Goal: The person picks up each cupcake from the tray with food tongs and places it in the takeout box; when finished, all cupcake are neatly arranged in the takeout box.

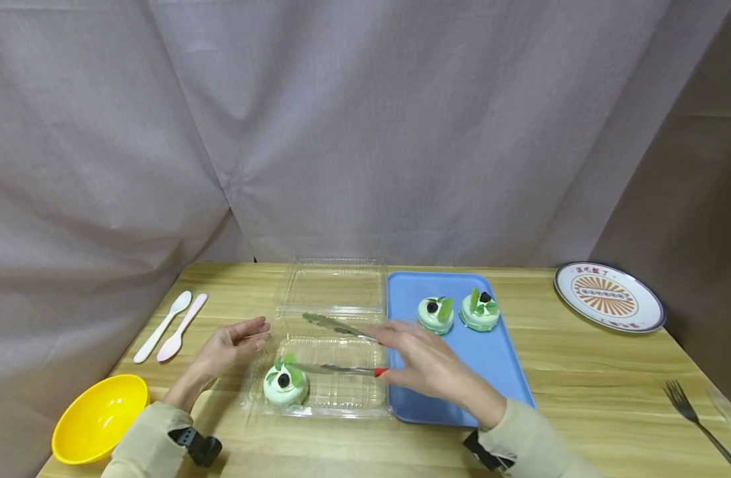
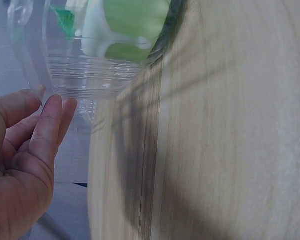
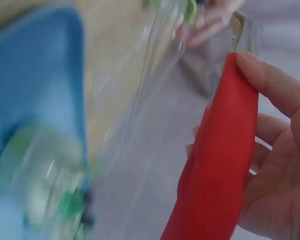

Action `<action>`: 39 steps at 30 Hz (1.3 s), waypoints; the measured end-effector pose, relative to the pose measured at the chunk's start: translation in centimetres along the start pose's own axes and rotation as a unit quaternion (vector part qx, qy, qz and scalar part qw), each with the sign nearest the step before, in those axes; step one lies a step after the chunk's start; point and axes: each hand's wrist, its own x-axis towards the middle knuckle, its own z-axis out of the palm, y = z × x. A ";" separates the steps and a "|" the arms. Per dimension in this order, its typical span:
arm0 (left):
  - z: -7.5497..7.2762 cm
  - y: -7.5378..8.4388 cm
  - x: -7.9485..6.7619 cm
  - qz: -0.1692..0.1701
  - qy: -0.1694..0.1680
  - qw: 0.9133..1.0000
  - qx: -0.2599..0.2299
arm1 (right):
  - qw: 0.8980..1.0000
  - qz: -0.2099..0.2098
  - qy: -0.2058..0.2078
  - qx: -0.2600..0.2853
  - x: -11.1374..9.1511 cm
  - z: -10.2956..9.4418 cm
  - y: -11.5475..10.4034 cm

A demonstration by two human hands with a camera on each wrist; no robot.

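My right hand (image 1: 421,358) holds a pair of tongs (image 1: 347,370) by its red grips (image 3: 215,150). The metal arms of the tongs are spread apart over a clear plastic container (image 1: 341,411). In the container's front left corner sits a pale green cake (image 1: 285,393) with a dark berry and green leaves on top. The nearer arm of the tongs reaches the leaves at the cake's right side. At the container's left edge, my left hand (image 1: 224,348) pinches the rim between thumb and fingertips, as the left wrist view (image 2: 27,150) shows.
A blue tray (image 1: 461,392) right of the container bears two similar cakes (image 1: 435,315). The container's lid (image 1: 335,285) lies open behind it. Two spoons (image 1: 182,328) and a yellow bowl (image 1: 99,418) are at left. A patterned plate (image 1: 607,295) and a fork (image 1: 694,415) are at right.
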 end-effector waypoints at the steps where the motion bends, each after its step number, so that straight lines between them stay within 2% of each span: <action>1: 0.0 -0.2 0.0 0.004 0.000 1.000 -0.001 | 1.000 0.003 0.019 -0.002 -0.7 -0.6 0.8; 3: -0.1 -0.5 0.1 0.027 -0.004 1.000 -0.012 | 0.999 0.012 0.053 -0.002 -2.4 -1.6 2.7; 7: -0.2 -0.9 0.2 0.035 -0.005 0.999 -0.017 | 0.995 0.028 0.090 -0.010 -6.2 -2.7 6.8; 11: 0.0 -0.3 0.1 0.012 -0.002 1.000 -0.013 | 0.994 0.058 0.087 -0.034 -9.7 -2.8 9.9; 16: 0.0 0.0 0.0 0.010 -0.005 1.000 -0.018 | 0.993 0.084 0.072 -0.052 -12.4 -2.2 11.7; 23: -0.1 -0.2 0.1 0.007 -0.002 1.000 -0.017 | 0.991 0.107 0.045 -0.061 -12.7 -1.7 12.1; 28: 0.0 -0.1 0.0 0.015 -0.008 1.000 -0.021 | 0.992 0.117 0.032 -0.038 -12.5 -1.6 12.2; 33: -0.1 -0.2 -0.1 0.010 -0.004 1.000 -0.016 | 0.993 0.116 0.024 -0.023 -12.4 -1.4 12.5; 39: -0.2 -0.2 -0.1 0.008 -0.004 1.000 -0.017 | 0.994 0.107 0.020 -0.029 -12.3 -1.1 12.6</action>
